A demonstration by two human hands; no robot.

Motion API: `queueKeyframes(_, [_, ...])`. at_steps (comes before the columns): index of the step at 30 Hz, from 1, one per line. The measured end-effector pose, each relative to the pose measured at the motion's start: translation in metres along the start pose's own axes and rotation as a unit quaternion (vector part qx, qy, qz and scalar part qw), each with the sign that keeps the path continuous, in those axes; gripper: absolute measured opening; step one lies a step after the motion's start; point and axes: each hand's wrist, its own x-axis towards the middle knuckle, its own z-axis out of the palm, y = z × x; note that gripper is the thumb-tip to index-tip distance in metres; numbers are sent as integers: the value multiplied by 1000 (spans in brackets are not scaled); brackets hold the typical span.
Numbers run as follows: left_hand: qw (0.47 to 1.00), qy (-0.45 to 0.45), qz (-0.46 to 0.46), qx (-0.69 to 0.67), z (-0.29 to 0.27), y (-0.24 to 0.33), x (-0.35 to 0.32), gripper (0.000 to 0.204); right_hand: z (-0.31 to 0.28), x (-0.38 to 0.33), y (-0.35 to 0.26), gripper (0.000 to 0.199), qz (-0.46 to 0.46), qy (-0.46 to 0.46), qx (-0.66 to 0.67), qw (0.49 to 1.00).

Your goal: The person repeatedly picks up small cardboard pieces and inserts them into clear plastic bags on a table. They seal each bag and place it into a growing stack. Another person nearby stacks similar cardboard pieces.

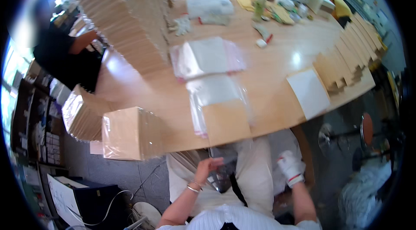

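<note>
My left hand (209, 167), bare with bangles at the wrist, is over my lap just below the table edge. Its fingers stretch to the right and nothing shows in them. My right hand (289, 167) wears a white glove with a red cuff line and hovers beside my right thigh. Blur hides how its fingers are set. In front of me a brown cardboard sheet (227, 121) lies on clear plastic bags (212, 89), reaching the table's front edge. Behind it lies another pile of clear bags (208, 56).
Tall cardboard stacks (125, 26) stand at the left, with wrapped bundles (123, 134) at the near left corner. A white sheet (308, 93) and fanned cardboard pieces (346, 52) lie right. Clutter (281, 4) covers the far right. Another person (65, 52) works at left. A stool (366, 129) stands right.
</note>
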Motion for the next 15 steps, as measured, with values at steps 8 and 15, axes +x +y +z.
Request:
queueKeyframes(8, [580,203,504,607,3,37,2,27,-4,37,-31,42,-205,170,1,964])
queueKeyframes(15, [525,-91,547,646,-21,64,27,28,-11,104,-90,9,-537,131,63,831])
